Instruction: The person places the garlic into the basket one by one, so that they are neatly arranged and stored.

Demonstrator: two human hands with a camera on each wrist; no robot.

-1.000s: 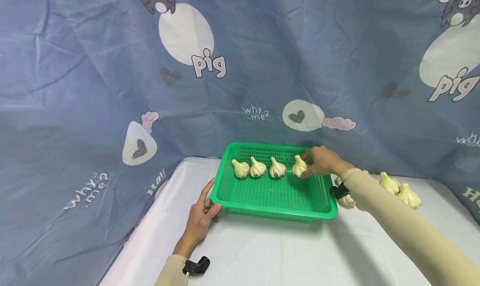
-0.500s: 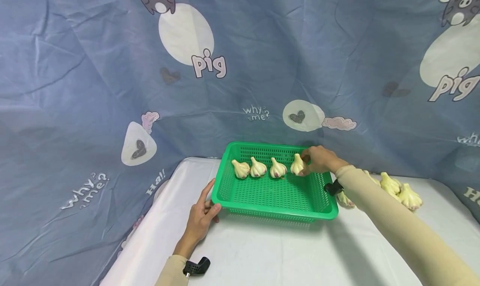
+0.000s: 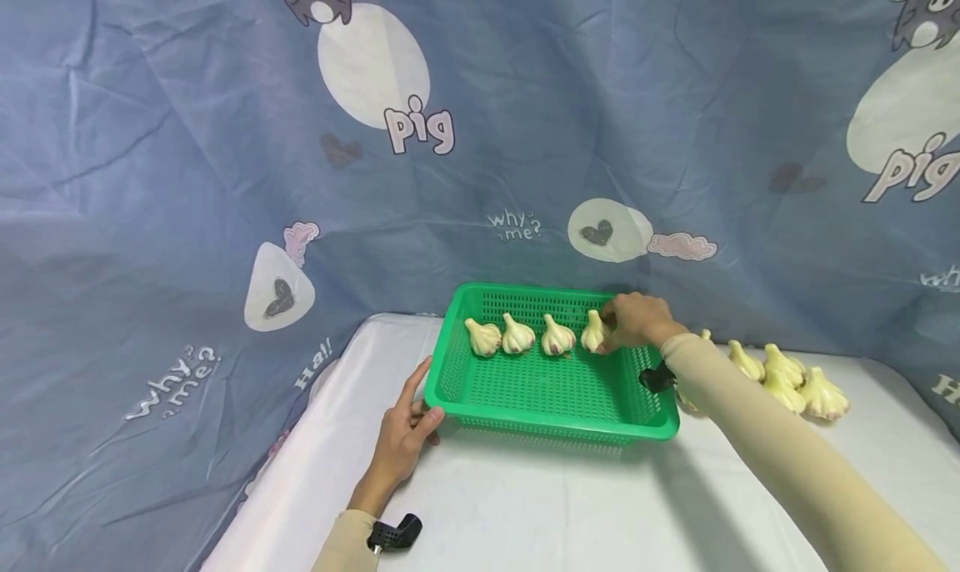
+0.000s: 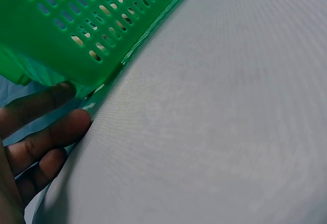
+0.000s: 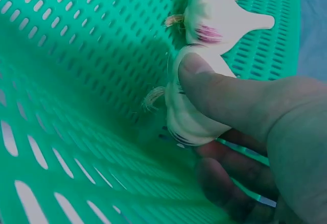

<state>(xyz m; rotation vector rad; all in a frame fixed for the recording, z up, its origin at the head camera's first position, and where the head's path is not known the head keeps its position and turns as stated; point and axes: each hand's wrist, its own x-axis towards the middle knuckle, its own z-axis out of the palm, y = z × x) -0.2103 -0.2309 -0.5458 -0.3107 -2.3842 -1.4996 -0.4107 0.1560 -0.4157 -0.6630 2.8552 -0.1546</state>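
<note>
In the head view a green plastic basket (image 3: pixel 551 428) stands on the white-covered table. My left hand (image 3: pixel 401 439) holds its near left corner, thumb by the rim and index finger along the left side. The left wrist view shows that hand's fingertips (image 4: pixel 79 121) against the basket's lower corner. My right hand (image 3: pixel 637 320) reaches inside at the back right and grips a garlic bulb (image 3: pixel 593 334) with its neck upward. In the right wrist view the thumb (image 5: pixel 199 78) presses on the bulb, with fingers below. Three more garlic bulbs (image 3: pixel 557 336) line up to the left along the back wall.
Several garlic bulbs (image 3: pixel 783 380) lie on the table right of the basket, partly hidden by the right sleeve (image 3: pixel 772 439). A blue printed cloth (image 3: pixel 480 138) hangs right behind the basket. Bare white tablecloth (image 3: pixel 525 505) shows in front.
My right hand has shifted slightly left with the garlic bulb, closer to the row. More of the bulbs on the table now show past the sleeve. My left hand stays at the corner.
</note>
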